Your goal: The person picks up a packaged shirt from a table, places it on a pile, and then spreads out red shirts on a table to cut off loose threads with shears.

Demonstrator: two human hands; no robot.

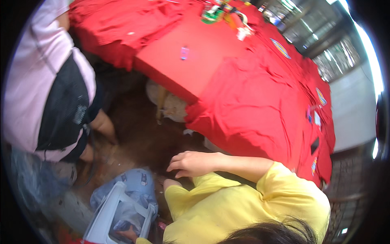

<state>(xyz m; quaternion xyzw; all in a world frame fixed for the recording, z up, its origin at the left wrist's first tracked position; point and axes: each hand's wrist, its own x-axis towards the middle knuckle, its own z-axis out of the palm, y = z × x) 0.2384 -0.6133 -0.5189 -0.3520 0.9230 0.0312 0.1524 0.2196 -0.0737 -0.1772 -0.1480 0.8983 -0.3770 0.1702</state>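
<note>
My right hand (185,163) hovers in front of my yellow shirt (219,203), its fingers loosely bent and apart, with nothing seen in it. Its bare forearm crosses below the edge of a table (191,61) spread with red shirts (256,93). Low at the left, my left hand (129,234) reaches to a pale grey plastic chair or stool (106,213). Its fingers are blurred and partly hidden by the frame and clear plastic, so what they hold does not show. A blue plastic-wrapped bundle (136,183) rests against the chair.
A person in a pink top (30,89) with a black mesh bag (65,101) stands at the left. Clear plastic bags (36,175) lie below them. On the table are a small pink item (184,53), a green object (212,15) and a tape roll (242,18).
</note>
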